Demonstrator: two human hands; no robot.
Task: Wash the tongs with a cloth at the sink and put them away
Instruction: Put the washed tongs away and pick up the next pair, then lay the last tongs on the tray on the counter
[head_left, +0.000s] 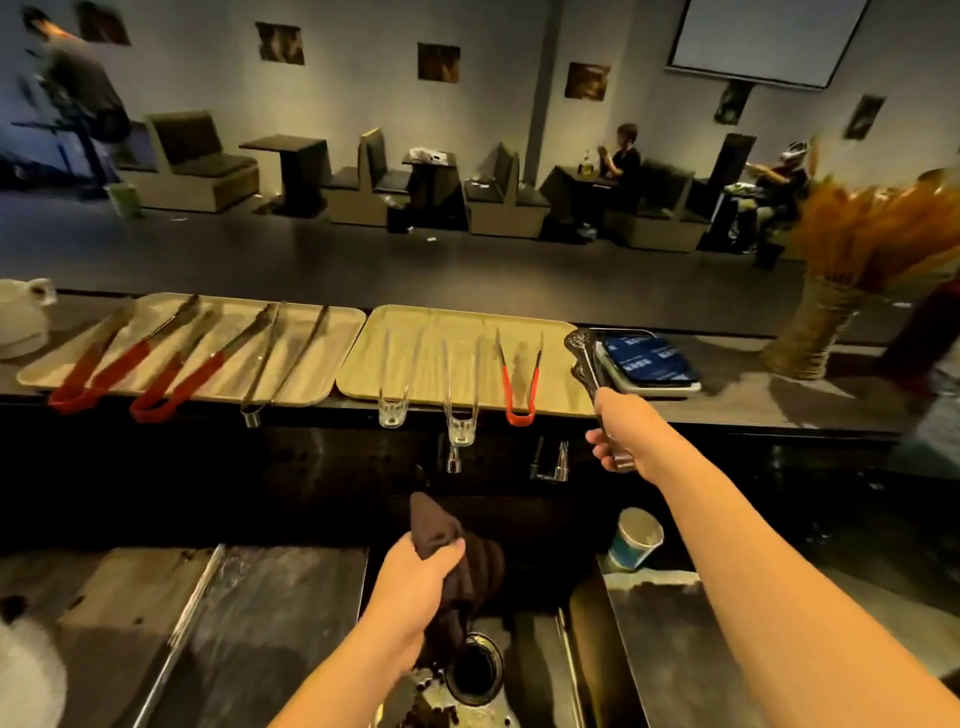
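Two hands, both closed. My left hand (415, 574) grips a dark cloth (457, 561) near me, over the sink (535, 670). My right hand (618, 431) reaches far right, holding tongs (587, 358) whose tips hover above the table (753, 400) beside a tray (457, 358).

Right hand (615, 434) outstretched, gripping; left hand (421, 577) clenched.

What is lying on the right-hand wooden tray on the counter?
On the right tray lie two clear tongs and red-handled tongs, hinge ends overhanging the near edge. The right hand holds dark tongs at its right corner; whether they touch is unclear.
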